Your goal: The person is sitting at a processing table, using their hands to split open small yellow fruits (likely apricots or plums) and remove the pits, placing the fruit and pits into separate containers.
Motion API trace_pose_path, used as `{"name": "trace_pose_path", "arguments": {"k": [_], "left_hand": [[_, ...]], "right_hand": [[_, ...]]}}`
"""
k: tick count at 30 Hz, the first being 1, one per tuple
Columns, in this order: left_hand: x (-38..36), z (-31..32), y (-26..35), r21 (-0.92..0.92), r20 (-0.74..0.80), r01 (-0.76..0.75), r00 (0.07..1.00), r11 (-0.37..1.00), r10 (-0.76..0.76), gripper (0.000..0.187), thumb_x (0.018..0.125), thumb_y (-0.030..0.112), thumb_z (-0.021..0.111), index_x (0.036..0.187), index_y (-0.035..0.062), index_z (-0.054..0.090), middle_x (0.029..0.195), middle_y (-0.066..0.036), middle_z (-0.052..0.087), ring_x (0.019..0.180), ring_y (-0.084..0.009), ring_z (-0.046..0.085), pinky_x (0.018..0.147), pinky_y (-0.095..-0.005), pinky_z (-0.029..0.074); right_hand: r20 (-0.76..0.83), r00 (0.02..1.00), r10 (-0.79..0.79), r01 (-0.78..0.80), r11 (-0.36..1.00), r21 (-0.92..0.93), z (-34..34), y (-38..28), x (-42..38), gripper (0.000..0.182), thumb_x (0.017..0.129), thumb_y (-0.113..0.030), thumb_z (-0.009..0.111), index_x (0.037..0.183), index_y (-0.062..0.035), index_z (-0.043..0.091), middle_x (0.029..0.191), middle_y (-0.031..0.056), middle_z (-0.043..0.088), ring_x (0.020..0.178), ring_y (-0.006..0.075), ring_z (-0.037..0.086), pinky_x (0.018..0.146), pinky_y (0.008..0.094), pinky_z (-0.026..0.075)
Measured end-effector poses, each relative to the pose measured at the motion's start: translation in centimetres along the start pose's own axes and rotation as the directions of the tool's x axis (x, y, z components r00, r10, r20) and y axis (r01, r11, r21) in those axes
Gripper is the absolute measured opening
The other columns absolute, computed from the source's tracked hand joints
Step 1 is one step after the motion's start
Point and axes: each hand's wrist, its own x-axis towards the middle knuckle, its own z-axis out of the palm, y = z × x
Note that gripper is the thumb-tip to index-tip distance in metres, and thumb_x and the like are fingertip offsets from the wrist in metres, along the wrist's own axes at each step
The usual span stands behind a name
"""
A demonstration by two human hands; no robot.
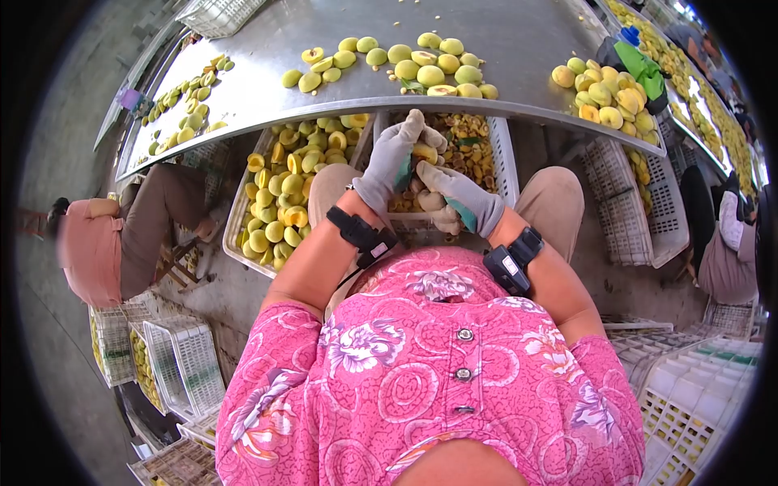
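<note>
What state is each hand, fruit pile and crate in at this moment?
left hand: gloved, closed around a yellow fruit
right hand: gloved, touching that fruit from below
crate of halves: heaped with cut yellow halves
crate of pits: filled with brownish scraps
table: carrying whole fruit

Yellow peach (425, 151): a single fruit, pale yellow, held between two grey-gloved hands at centre of view, just near of the steel table's edge and above the crate of pits. Largely covered by the gloves; only a small patch of skin shows, so it cannot be told whether it is whole or halved. A brownish, rounded piece (430, 200), possibly a pit, sits just near of it, against the right glove's fingers.
</note>
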Motion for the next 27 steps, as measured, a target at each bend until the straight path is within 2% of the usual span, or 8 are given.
{"name": "trace_pose_path", "arguments": {"k": [4,12,14,16,18,21,22,27], "left_hand": [[0.1,-0.7,-0.4,0.189,0.112,-0.093,0.991,0.978,0.072,0.053,0.095,0.048,0.052,0.08,-0.0007,0.064,0.085,-0.013,0.066,0.071,-0.0166,0.062,0.067,-0.0291,0.053],[-0.3,-1.6,-1.8,-0.167,0.144,0.032,0.989,0.985,-0.008,0.054,0.093,0.051,0.053,0.079,-0.0001,0.065,0.078,-0.013,0.066,0.072,-0.021,0.064,0.067,-0.0319,0.053],[-0.3,-1.7,-1.9,-0.103,0.099,-0.036,0.994,0.994,0.046,0.053,0.094,0.049,0.054,0.078,0.0003,0.066,0.077,-0.01,0.067,0.068,-0.0177,0.062,0.065,-0.0307,0.052],[-0.7,-2.2,-1.4,0.453,0.182,-0.151,0.98,0.879,0.074,0.052,0.094,0.048,0.055,0.079,-0.0002,0.067,0.078,-0.008,0.067,0.073,-0.0158,0.062,0.07,-0.0295,0.052],[-0.7,-2.7,-1.1,0.441,0.196,-0.154,0.978,0.884,0.072,0.052,0.095,0.047,0.053,0.079,0.0,0.069,0.076,-0.005,0.067,0.072,-0.0125,0.061,0.071,-0.0267,0.05],[-0.8,-3.6,-1.5,0.231,0.233,-0.142,0.969,0.963,0.087,0.054,0.095,0.049,0.051,0.08,0.0001,0.066,0.079,-0.008,0.066,0.074,-0.0156,0.062,0.072,-0.0282,0.051],[-0.6,-4.1,-2.2,-0.009,0.256,-0.04,0.966,0.999,0.041,0.055,0.095,0.052,0.05,0.078,0.0013,0.063,0.084,-0.011,0.065,0.076,-0.0194,0.062,0.073,-0.031,0.052],[-0.7,-4.5,-3.1,-0.444,0.281,0.169,0.959,0.88,-0.042,0.053,0.093,0.057,0.047,0.08,0.0072,0.06,0.088,-0.011,0.061,0.086,-0.0269,0.061,0.078,-0.042,0.053]], "right_hand": [[0.099,0.992,0.084,-0.093,0.991,0.095,-0.5,0.3,-0.1,0.039,0.097,-0.054,0.044,0.094,-0.0157,0.051,0.053,-0.0083,0.033,0.033,0.0043,0.029,0.031,0.0236,0.022],[0.228,0.966,0.124,-0.164,0.972,0.166,-1.1,0.9,0.6,0.038,0.098,-0.052,0.043,0.096,-0.0146,0.05,0.054,-0.0091,0.032,0.033,0.0027,0.024,0.03,0.0218,0.018],[0.216,0.968,0.131,-0.166,0.974,0.156,-1.1,0.9,0.7,0.038,0.097,-0.052,0.043,0.096,-0.0146,0.049,0.054,-0.0091,0.032,0.033,0.0026,0.024,0.03,0.0218,0.018],[0.14,0.963,0.231,-0.248,0.961,0.121,-0.8,1.1,0.8,0.039,0.097,-0.053,0.043,0.096,-0.0143,0.049,0.054,-0.0093,0.031,0.033,0.0025,0.025,0.03,0.0214,0.018],[0.185,0.957,0.222,-0.251,0.955,0.155,-0.7,1.3,1.2,0.04,0.097,-0.053,0.044,0.097,-0.0136,0.049,0.054,-0.0094,0.03,0.034,0.0023,0.027,0.03,0.0211,0.018],[0.314,0.93,0.193,-0.283,0.92,0.272,-0.7,1.7,1.9,0.038,0.098,-0.051,0.044,0.099,-0.0128,0.049,0.055,-0.0095,0.031,0.035,0.0019,0.029,0.029,0.0206,0.02],[0.368,0.914,0.171,-0.292,0.906,0.306,-0.6,1.9,2.1,0.038,0.098,-0.05,0.043,0.1,-0.0124,0.049,0.055,-0.0093,0.032,0.035,0.0017,0.029,0.029,0.0202,0.02],[0.379,0.916,0.129,-0.282,0.88,0.382,-0.5,2.2,2.8,0.037,0.099,-0.047,0.043,0.102,-0.0098,0.048,0.056,-0.0092,0.032,0.033,0.0005,0.026,0.028,0.0197,0.02]]}}
